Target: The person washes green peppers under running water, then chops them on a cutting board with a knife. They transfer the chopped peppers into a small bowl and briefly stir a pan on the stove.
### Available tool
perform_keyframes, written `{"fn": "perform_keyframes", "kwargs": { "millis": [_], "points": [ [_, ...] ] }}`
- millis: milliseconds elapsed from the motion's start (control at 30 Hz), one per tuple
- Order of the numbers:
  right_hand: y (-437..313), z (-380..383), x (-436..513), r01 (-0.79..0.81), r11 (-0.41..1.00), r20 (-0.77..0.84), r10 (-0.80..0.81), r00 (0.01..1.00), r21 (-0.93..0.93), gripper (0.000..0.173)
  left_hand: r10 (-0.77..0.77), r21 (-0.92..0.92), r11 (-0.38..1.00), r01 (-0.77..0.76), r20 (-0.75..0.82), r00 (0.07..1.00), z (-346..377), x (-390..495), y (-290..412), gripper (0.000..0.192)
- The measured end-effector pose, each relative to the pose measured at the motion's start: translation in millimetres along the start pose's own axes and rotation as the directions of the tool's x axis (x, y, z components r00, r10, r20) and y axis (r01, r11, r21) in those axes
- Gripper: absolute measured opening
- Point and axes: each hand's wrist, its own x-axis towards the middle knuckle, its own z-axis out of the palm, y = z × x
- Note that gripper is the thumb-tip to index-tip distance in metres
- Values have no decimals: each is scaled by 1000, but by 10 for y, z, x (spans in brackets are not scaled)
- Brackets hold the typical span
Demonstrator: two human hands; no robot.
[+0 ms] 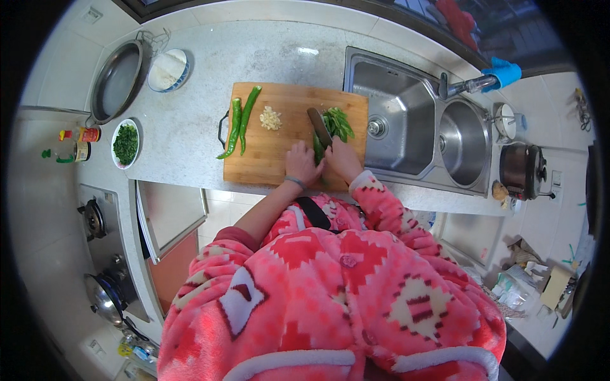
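A wooden cutting board (281, 166) lies on the counter before me. My right hand (341, 157) grips a kitchen knife (320, 126), its blade alongside a green chili pepper (318, 147). With bent fingers, my left hand (303, 163) rests on the board and steadies that pepper, whose near part is partly hidden by my hands. Right of the blade is a pile of sliced green pepper (339, 123). Chopped garlic (270, 118) sits left of the knife. Two whole green chili peppers (240, 121) lie near the board's left end.
A double-bowl steel sink (402, 114) adjoins the board's right edge. To the left stand a bowl of chopped greens (126, 144), a blue-patterned bowl (168, 70), a dark pan (117, 82) and sauce bottles (76, 144). A gas stove (112, 228) is at lower left, a dark electric cooker (521, 171) at far right.
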Motion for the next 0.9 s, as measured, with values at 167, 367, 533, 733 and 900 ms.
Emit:
{"fn": "perform_keyframes", "kwargs": {
  "millis": [167,367,533,733,900],
  "points": [
    [151,175,151,115,978,-179,-83,980,173,20,-26,45,999,24,45,999,132,-59,-11,26],
    [72,-32,-126,86,994,-110,-79,991,61,21,-80,150,985,84,-31,996,56,211,49,24],
    [124,-14,-278,87,996,-97,-84,992,20,22,-180,127,975,183,-34,983,155,334,37,26],
    [214,19,-320,116,992,-72,-120,990,-54,21,-215,107,970,220,-52,975,162,333,78,24],
    [257,166,119,153,986,-101,-147,984,59,22,-179,108,977,183,-48,983,184,349,19,22]
  ]
}}
